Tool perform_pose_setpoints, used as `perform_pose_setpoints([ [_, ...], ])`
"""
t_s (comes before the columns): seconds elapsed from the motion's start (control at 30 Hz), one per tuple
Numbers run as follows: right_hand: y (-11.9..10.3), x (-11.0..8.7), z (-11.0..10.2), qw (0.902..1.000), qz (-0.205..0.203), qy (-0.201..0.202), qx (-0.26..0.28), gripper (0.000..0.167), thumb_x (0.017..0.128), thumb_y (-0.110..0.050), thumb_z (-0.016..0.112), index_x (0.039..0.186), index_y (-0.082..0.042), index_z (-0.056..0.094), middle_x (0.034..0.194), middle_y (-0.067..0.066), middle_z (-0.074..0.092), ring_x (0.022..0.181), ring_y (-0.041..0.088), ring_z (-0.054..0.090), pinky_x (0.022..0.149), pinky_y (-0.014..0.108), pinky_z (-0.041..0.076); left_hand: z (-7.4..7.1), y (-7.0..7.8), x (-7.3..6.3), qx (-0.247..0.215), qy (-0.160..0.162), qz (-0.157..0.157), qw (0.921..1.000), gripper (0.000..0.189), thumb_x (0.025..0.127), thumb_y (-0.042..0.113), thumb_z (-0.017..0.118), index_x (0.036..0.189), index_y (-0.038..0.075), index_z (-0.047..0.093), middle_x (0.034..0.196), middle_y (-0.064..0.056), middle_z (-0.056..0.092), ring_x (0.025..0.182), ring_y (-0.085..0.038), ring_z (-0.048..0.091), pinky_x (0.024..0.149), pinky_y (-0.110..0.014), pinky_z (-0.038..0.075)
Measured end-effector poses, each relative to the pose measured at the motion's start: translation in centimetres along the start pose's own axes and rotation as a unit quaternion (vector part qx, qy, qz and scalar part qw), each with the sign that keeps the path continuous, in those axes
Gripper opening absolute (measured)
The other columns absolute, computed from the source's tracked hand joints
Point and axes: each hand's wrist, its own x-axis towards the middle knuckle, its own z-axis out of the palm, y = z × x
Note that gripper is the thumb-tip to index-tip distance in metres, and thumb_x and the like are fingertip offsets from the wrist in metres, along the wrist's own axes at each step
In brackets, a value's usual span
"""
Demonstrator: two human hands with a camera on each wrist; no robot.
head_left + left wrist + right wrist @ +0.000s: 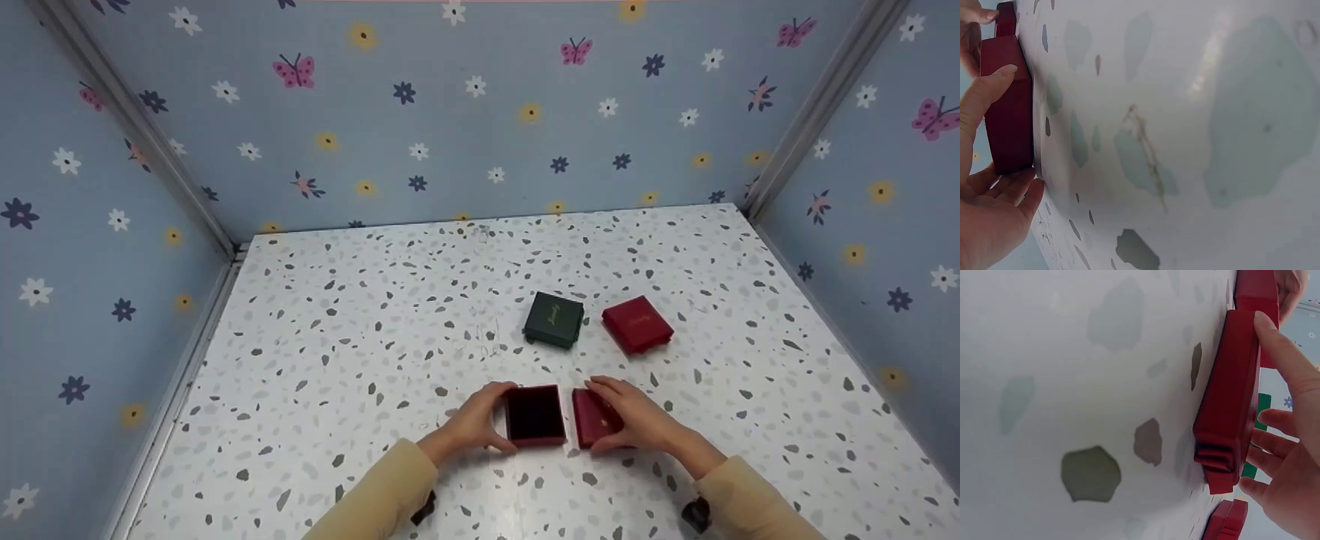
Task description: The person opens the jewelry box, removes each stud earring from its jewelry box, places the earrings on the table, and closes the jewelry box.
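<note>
An open red box (535, 442) with a dark interior lies on the table, its plain red side (1009, 126) showing in the left wrist view. My left hand (474, 421) holds it from the left, thumb at the near side and fingers at the far side. Just to its right lies a red jewelry box (590, 420) with a small gold mark on top. My right hand (637, 420) spans this one, the thumb on its near edge and the fingers over the far side. A folded tab (1214, 457) shows at its end in the right wrist view.
Behind the hands are a closed dark green box (554, 319) with gold lettering and another closed red box (637, 324). The speckled white table (360, 337) is bordered by blue flowered panels (450, 120) at the back and both sides.
</note>
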Motion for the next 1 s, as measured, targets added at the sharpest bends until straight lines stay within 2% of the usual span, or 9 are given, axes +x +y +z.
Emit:
perform_pose_setpoints([
  [0.23,0.1,-0.1,0.0,0.9992,0.022,-0.032,-0.006,0.100,0.055,-0.043,0.080,0.137,-0.010,0.032,0.133,0.010,0.034,0.121,0.030,0.031,0.095,0.047,0.030,0.0,-0.1,0.0,-0.005,0.000,0.006,1.0000,0.091,0.050,0.015,0.085,0.127,-0.003,0.039,0.122,-0.011,0.048,0.115,-0.026,0.042,0.100,-0.035,0.028],
  [0.43,-0.1,-0.2,0.0,0.9991,0.035,-0.023,-0.010,0.094,0.058,-0.040,0.079,0.136,-0.014,0.034,0.127,0.005,0.039,0.116,0.026,0.035,0.092,0.045,0.032,-0.1,-0.2,0.1,-0.011,0.000,0.014,0.9998,0.089,0.050,0.014,0.085,0.125,-0.002,0.040,0.121,-0.009,0.048,0.114,-0.024,0.042,0.099,-0.033,0.028],
  [0.8,-0.8,0.1,0.1,0.9995,-0.003,0.021,-0.024,0.092,0.055,-0.038,0.080,0.132,-0.010,0.039,0.121,0.007,0.044,0.110,0.026,0.040,0.088,0.044,0.036,-0.2,-0.3,0.0,-0.010,0.002,0.016,0.9998,0.090,0.050,0.014,0.085,0.126,-0.002,0.040,0.121,-0.009,0.048,0.114,-0.023,0.042,0.099,-0.032,0.028],
  [1.0,-1.6,0.5,-0.3,0.9996,-0.013,0.021,-0.014,0.092,0.054,-0.039,0.081,0.131,-0.008,0.040,0.118,0.005,0.045,0.108,0.023,0.042,0.088,0.043,0.037,-0.1,-0.2,-0.1,-0.017,0.000,0.009,0.9998,0.089,0.051,0.014,0.085,0.126,-0.002,0.039,0.121,-0.010,0.047,0.114,-0.024,0.042,0.100,-0.033,0.028],
])
